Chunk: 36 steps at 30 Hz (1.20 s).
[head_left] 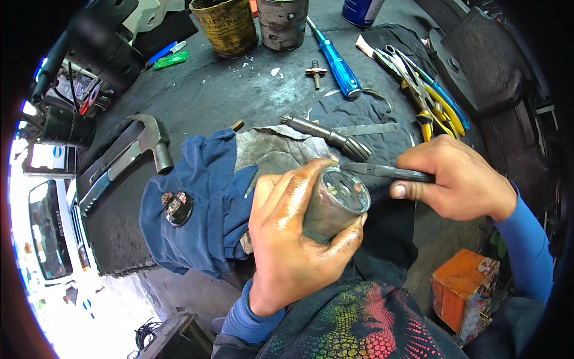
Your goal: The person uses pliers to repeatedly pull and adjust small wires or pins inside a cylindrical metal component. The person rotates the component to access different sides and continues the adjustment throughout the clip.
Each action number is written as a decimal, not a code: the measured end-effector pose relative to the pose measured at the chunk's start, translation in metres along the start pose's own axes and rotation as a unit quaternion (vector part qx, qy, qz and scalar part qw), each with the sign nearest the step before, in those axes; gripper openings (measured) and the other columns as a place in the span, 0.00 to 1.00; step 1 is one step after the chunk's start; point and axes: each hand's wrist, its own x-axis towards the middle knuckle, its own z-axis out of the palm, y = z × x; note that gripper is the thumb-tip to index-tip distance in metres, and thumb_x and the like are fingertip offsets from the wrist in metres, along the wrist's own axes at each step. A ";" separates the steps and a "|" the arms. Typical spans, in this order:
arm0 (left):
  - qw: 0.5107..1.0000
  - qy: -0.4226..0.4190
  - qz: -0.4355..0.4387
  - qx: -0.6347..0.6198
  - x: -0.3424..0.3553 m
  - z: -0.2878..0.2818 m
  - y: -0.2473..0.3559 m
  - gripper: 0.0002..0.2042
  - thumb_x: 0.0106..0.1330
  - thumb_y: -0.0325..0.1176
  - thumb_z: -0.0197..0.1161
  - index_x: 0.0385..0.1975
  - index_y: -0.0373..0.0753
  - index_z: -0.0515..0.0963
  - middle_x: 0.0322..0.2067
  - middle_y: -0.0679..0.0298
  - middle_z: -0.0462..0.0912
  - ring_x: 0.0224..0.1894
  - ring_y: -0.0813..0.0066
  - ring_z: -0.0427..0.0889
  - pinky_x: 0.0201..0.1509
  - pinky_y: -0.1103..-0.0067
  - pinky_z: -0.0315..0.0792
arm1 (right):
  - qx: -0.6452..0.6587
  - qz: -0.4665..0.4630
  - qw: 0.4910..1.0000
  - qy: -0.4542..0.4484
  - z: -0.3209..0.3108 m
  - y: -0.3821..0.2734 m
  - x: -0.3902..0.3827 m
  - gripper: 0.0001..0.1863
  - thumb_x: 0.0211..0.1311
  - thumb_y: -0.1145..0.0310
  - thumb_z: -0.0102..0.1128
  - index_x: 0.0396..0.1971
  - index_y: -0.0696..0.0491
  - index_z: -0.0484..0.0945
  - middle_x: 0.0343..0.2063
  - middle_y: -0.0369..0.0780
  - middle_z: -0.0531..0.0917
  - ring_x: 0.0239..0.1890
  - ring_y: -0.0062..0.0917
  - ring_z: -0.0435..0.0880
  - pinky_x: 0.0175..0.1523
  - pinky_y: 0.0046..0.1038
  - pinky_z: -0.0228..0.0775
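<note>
My left hand (299, 224) wraps around a greasy grey metal cylinder (326, 218), which is tilted with its open end up and to the right. Small metal parts show inside its rim. In my right hand (457, 179) is a dark, flat-bladed metal tool (382, 172), whose tip rests at the cylinder's far rim beside my left fingertips. Just beyond lies a steel shaft with helical teeth (353, 145). A round black cap with metal terminals (179, 209) sits on a blue cloth (179, 242) left of my left hand.
A claw hammer (156, 146) lies at the bench's left side. Farther back are a blue screwdriver (341, 69), a bolt (315, 74), and two grimy tins (224, 30). Several pliers and wrenches (426, 99) lie at right. An orange box (457, 287) stands low at right.
</note>
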 end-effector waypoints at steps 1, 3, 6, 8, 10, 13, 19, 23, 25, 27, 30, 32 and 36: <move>1.000 0.005 0.008 0.001 -0.001 0.001 -0.001 0.32 0.48 0.29 0.85 0.58 0.32 0.87 0.45 0.55 0.90 0.48 0.60 0.86 0.58 0.68 0.79 | -0.037 -0.011 0.998 0.044 0.002 -0.002 -0.004 0.16 0.73 0.58 0.75 0.40 0.57 0.87 0.30 0.50 0.85 0.36 0.50 0.87 0.41 0.48 0.76; 1.000 0.007 0.001 0.009 -0.001 0.002 0.002 0.32 0.49 0.29 0.85 0.58 0.33 0.86 0.45 0.54 0.90 0.48 0.58 0.86 0.58 0.67 0.80 | -0.109 -0.033 0.984 0.134 0.010 -0.008 -0.014 0.15 0.69 0.59 0.77 0.40 0.56 0.86 0.34 0.47 0.84 0.38 0.48 0.87 0.43 0.48 0.77; 1.000 0.007 -0.007 0.010 -0.001 0.001 0.002 0.32 0.48 0.29 0.85 0.58 0.33 0.86 0.45 0.55 0.90 0.49 0.59 0.86 0.58 0.67 0.80 | -0.212 -0.020 0.967 0.141 0.019 -0.017 -0.022 0.17 0.61 0.64 0.80 0.40 0.57 0.81 0.45 0.47 0.84 0.47 0.49 0.85 0.50 0.48 0.80; 1.000 0.006 -0.001 0.018 -0.001 0.000 0.001 0.32 0.48 0.29 0.86 0.58 0.33 0.86 0.45 0.55 0.90 0.49 0.58 0.86 0.58 0.67 0.80 | -0.235 0.001 0.959 0.158 0.026 -0.024 -0.024 0.17 0.57 0.67 0.82 0.38 0.55 0.81 0.47 0.45 0.83 0.49 0.47 0.85 0.53 0.46 0.79; 1.000 0.006 -0.001 0.019 -0.001 0.001 0.001 0.32 0.48 0.29 0.86 0.58 0.33 0.86 0.45 0.55 0.91 0.49 0.58 0.86 0.58 0.67 0.80 | -0.259 0.006 0.949 0.182 0.030 -0.026 -0.026 0.17 0.56 0.67 0.82 0.38 0.55 0.81 0.47 0.45 0.83 0.49 0.46 0.84 0.53 0.46 0.79; 1.000 0.005 -0.008 0.017 -0.001 0.002 0.003 0.32 0.48 0.29 0.86 0.58 0.33 0.86 0.46 0.55 0.91 0.49 0.58 0.86 0.58 0.67 0.79 | -0.297 0.000 0.932 0.207 0.034 -0.029 -0.029 0.18 0.52 0.67 0.83 0.37 0.54 0.81 0.46 0.44 0.82 0.48 0.44 0.84 0.52 0.44 0.77; 0.999 0.017 -0.002 0.034 -0.002 0.006 0.006 0.31 0.48 0.29 0.85 0.57 0.33 0.86 0.45 0.55 0.91 0.49 0.55 0.85 0.59 0.66 0.79 | -0.370 0.000 0.900 0.230 0.036 -0.039 -0.030 0.19 0.47 0.67 0.83 0.37 0.52 0.82 0.44 0.44 0.81 0.46 0.39 0.82 0.49 0.42 0.75; 0.999 0.031 0.014 0.041 -0.003 0.008 0.005 0.31 0.48 0.29 0.84 0.57 0.33 0.86 0.45 0.55 0.91 0.49 0.54 0.85 0.59 0.65 0.79 | -0.374 0.005 0.901 0.219 0.035 -0.043 -0.030 0.19 0.46 0.67 0.83 0.36 0.51 0.81 0.41 0.43 0.79 0.44 0.38 0.82 0.47 0.42 0.75; 0.998 0.041 0.022 0.037 -0.004 0.010 0.004 0.31 0.48 0.28 0.84 0.56 0.32 0.86 0.45 0.56 0.92 0.49 0.54 0.85 0.58 0.65 0.79 | -0.355 0.012 0.910 0.215 0.037 -0.043 -0.030 0.18 0.48 0.67 0.82 0.34 0.52 0.80 0.39 0.43 0.78 0.41 0.39 0.82 0.44 0.42 0.75; 0.998 0.052 0.030 0.030 -0.006 0.012 0.004 0.31 0.48 0.28 0.84 0.56 0.32 0.86 0.45 0.56 0.92 0.49 0.54 0.85 0.58 0.65 0.79 | -0.320 0.015 0.922 0.218 0.041 -0.039 -0.029 0.18 0.50 0.67 0.82 0.33 0.52 0.78 0.37 0.43 0.77 0.38 0.40 0.83 0.41 0.43 0.75; 0.997 0.056 0.032 0.035 -0.006 0.013 0.004 0.31 0.47 0.28 0.84 0.56 0.32 0.86 0.45 0.55 0.91 0.49 0.54 0.85 0.58 0.65 0.79 | -0.272 0.005 0.937 0.217 0.041 -0.031 -0.028 0.15 0.56 0.66 0.80 0.34 0.53 0.80 0.33 0.43 0.79 0.34 0.41 0.86 0.36 0.43 0.78; 0.997 0.058 0.043 0.030 -0.007 0.014 0.003 0.31 0.46 0.27 0.84 0.56 0.31 0.86 0.45 0.54 0.91 0.49 0.54 0.85 0.58 0.65 0.79 | -0.219 0.009 0.955 0.198 0.040 -0.027 -0.028 0.15 0.58 0.66 0.80 0.34 0.54 0.79 0.31 0.45 0.79 0.32 0.44 0.86 0.34 0.44 0.77; 0.997 0.056 0.057 0.015 -0.007 0.012 -0.001 0.32 0.45 0.26 0.85 0.56 0.30 0.86 0.46 0.53 0.91 0.49 0.55 0.85 0.58 0.65 0.79 | -0.076 0.021 0.988 0.136 0.035 -0.021 -0.025 0.16 0.63 0.66 0.80 0.31 0.58 0.78 0.27 0.50 0.80 0.31 0.52 0.84 0.34 0.49 0.73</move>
